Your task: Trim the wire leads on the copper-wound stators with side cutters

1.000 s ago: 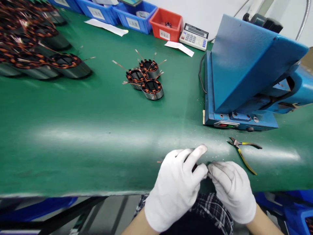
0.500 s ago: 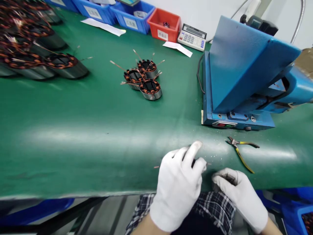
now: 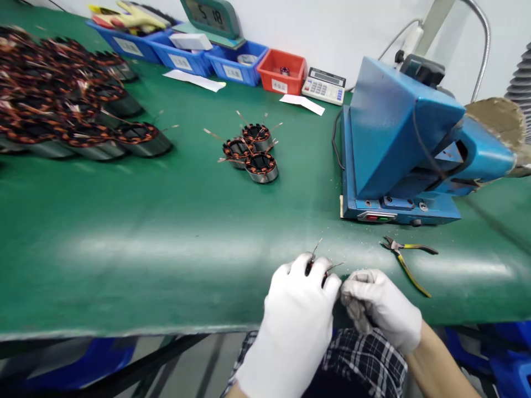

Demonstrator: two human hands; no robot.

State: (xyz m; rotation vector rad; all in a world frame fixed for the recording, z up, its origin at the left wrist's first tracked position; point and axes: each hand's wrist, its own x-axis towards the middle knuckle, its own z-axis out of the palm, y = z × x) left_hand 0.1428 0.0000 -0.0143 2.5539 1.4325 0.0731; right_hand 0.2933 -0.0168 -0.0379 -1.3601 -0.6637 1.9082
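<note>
Both my hands wear white gloves at the near edge of the green table [image 3: 166, 221]. My left hand [image 3: 296, 315] is closed over a small wound stator, almost wholly hidden; only its thin copper lead wires [image 3: 317, 249] poke out above my fingers. My right hand [image 3: 379, 307] touches the same part from the right, fingers curled against it at the table edge. Three finished stators [image 3: 251, 152] with copper windings stand in a cluster at mid table.
A blue machine [image 3: 398, 143] stands right of centre. Yellow-handled cutters [image 3: 409, 257] lie near my right hand. Rows of larger stators [image 3: 78, 121] fill the left. Blue bins [image 3: 199, 58], a red bin [image 3: 282, 72] and a calculator [image 3: 323, 85] line the back.
My head has lifted, so more of the back wall shows. My left index finger has curled down and the lead wires now stick up. My right hand has come back against the part.
</note>
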